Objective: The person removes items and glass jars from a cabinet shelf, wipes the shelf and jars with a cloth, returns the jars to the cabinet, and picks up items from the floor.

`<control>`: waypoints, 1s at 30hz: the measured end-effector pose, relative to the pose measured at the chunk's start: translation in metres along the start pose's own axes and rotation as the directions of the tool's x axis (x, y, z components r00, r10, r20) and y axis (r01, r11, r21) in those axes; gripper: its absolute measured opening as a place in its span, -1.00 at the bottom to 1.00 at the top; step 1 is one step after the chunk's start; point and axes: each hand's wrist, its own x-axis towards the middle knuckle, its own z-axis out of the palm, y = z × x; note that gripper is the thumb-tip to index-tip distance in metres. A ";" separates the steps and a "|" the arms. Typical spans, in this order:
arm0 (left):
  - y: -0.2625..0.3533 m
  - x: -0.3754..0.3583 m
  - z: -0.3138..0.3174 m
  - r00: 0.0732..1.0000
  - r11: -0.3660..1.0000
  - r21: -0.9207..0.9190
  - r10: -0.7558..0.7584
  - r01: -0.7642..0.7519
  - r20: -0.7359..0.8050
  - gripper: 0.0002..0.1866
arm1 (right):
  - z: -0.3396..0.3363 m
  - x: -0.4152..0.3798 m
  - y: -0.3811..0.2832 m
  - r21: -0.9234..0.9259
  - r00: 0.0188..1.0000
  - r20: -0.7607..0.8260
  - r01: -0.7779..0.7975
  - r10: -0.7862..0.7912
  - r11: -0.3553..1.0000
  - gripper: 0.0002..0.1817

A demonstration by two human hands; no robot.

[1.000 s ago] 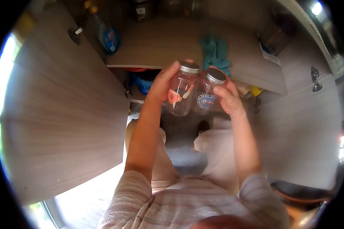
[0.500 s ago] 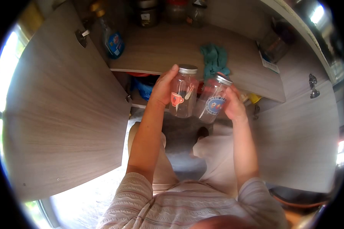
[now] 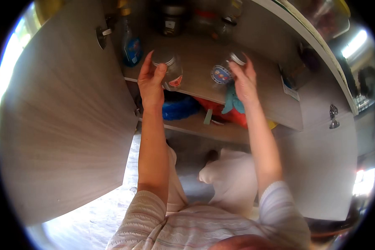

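Note:
My left hand (image 3: 152,81) is closed around a clear jar (image 3: 173,74) with a silver lid and a reddish cup picture on its side. Another clear jar (image 3: 221,75), bearing a round blue label, is gripped near its lid by my right hand (image 3: 245,81). Both jars are held apart from each other, over the front part of the cabinet shelf (image 3: 196,62). A teal cloth (image 3: 232,101) hangs over the shelf's front edge, just below my right hand.
A blue spray bottle (image 3: 132,51) stands at the shelf's left, and a dark jar (image 3: 169,23) with others at the back. Open cabinet doors flank me, left (image 3: 71,116) and right (image 3: 316,166). A blue bag (image 3: 179,109) lies on the lower level.
Both hands have moved forward into the cabinet with the jars. The jars have gone from side by side to wider apart. The view has shifted, showing more of the lower level.

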 end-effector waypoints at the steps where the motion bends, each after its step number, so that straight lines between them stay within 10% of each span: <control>1: 0.000 0.003 0.000 0.999 0.998 0.043 0.037 -0.036 -0.017 -0.44 | 0.012 0.008 0.009 0.004 0.999 0.042 0.024 -0.025 1.000 -0.27; 21: -0.015 0.034 -0.021 0.995 0.948 0.306 -0.062 0.083 -0.079 -0.32 | 0.015 0.074 0.048 -0.303 0.884 0.408 -0.105 0.228 0.947 0.00; 30: -0.028 0.038 -0.036 0.999 0.656 0.755 0.020 0.008 -0.029 -0.06 | 0.049 0.235 0.010 -0.633 0.998 -0.057 -0.013 -0.030 0.774 -0.06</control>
